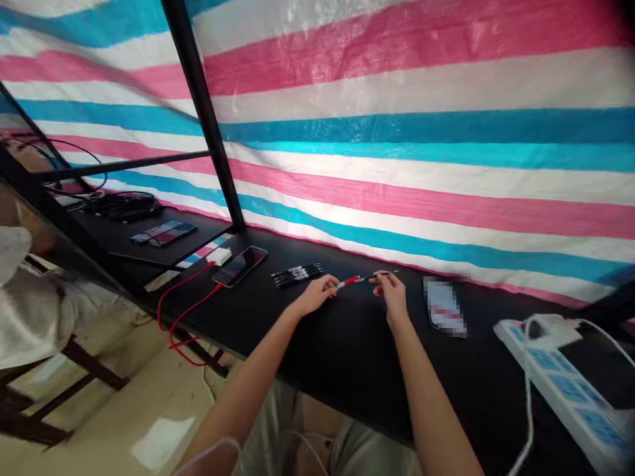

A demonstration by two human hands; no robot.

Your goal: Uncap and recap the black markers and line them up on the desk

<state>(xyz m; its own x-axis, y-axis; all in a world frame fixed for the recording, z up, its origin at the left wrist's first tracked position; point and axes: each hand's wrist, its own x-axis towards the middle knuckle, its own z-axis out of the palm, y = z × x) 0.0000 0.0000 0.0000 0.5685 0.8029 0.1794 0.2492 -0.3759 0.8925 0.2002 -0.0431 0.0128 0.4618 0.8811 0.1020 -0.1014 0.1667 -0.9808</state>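
Note:
Over the black table (347, 357), my left hand (318, 294) pinches the left end of a red and white pen barrel (351, 281). My right hand (390, 291) has its fingers closed on a thin dark pen part (370, 277) with a fine tip pointing right. The two pieces meet or nearly meet between my hands; whether they are joined is too small to tell. Several black and white pens (297, 273) lie side by side just beyond and left of my left hand.
A phone (241, 266) and a white charger (219, 256) with red cables lie left. Right are a blurred pale item (444, 307) and a power strip (560, 383) with white cables. A black metal frame (198, 99) and striped sheeting stand behind; a person sits far left.

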